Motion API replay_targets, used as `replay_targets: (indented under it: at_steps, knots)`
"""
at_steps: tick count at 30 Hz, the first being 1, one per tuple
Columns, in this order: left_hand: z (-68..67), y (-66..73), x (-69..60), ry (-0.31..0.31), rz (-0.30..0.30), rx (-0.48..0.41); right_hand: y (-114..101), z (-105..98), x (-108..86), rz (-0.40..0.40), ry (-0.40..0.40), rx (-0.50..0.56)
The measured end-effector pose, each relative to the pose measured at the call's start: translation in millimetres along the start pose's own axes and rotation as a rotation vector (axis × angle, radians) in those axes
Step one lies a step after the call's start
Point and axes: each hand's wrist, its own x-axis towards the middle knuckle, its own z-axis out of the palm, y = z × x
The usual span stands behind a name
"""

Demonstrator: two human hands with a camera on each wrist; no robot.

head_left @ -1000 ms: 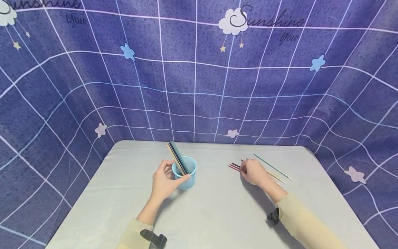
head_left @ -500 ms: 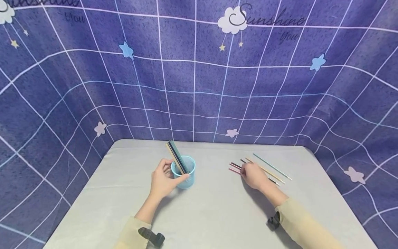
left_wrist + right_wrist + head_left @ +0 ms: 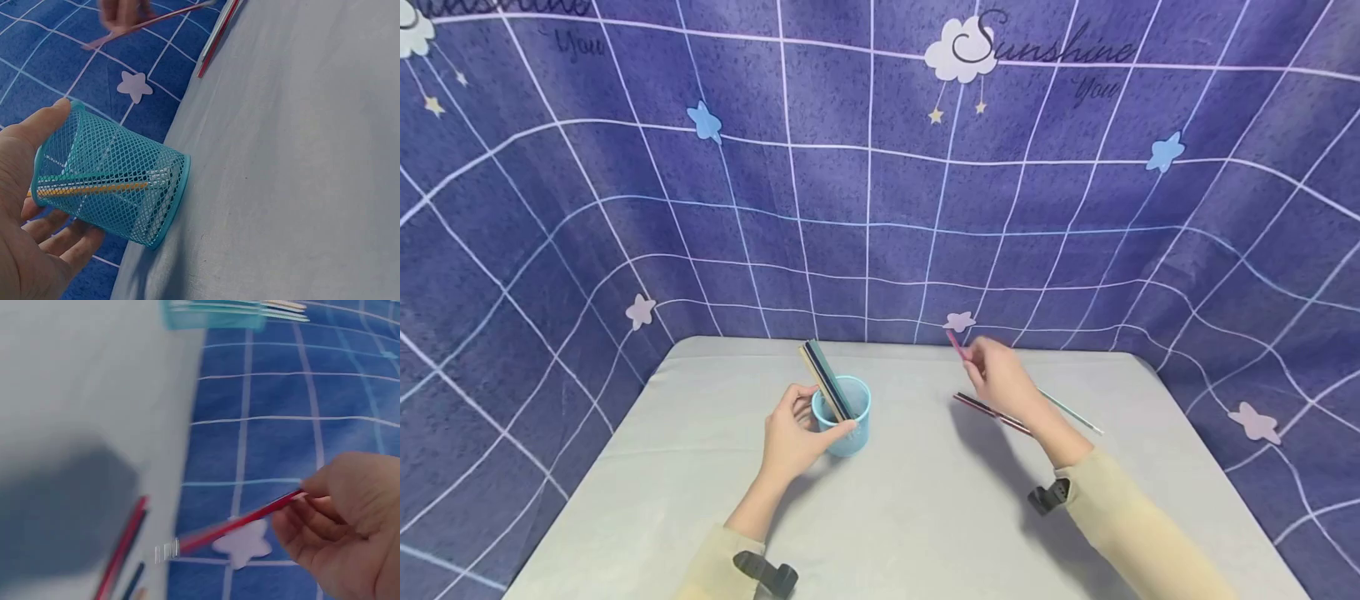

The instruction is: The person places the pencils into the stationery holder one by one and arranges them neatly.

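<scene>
A red pencil (image 3: 240, 521) was pinched by fingers of the right hand (image 3: 1003, 382); a turquoise mesh cup (image 3: 854, 435) was held between thumb and fingers of the left hand (image 3: 793, 440).

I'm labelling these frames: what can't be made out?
Head view: the far end of the green pencil, behind the right hand.
Left wrist view: the right hand, blurred, partly cut off by the top edge.
Right wrist view: part of the cup, cut off by the top edge.
</scene>
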Motion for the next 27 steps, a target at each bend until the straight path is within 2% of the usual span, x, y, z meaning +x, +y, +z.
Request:
replay_targets:
  at_steps: [3,6,15,20,27]
  knots:
    - [1.0,-1.0,-2.0,0.004,-0.003,-0.001,-16,-7,13.5,-0.032,0.098,0.027]
    - [1.6,-0.4,-2.1,0.000,-0.003,-0.010,-34,-12,26.4,-0.034,0.160,0.064]
    - [-0.9,0.3,-1.0,0.006,-0.021,-0.006,-88,-10,53.7,-0.063,0.205,0.370]
    - [-0.4,0.7,0.7,0.005,-0.019,0.001,-108,0,60.8,-0.109,0.169,0.473]
    - [1.3,-0.5,1.6,0.010,-0.024,-0.004,-124,20,61.7,-0.147,0.041,0.535]
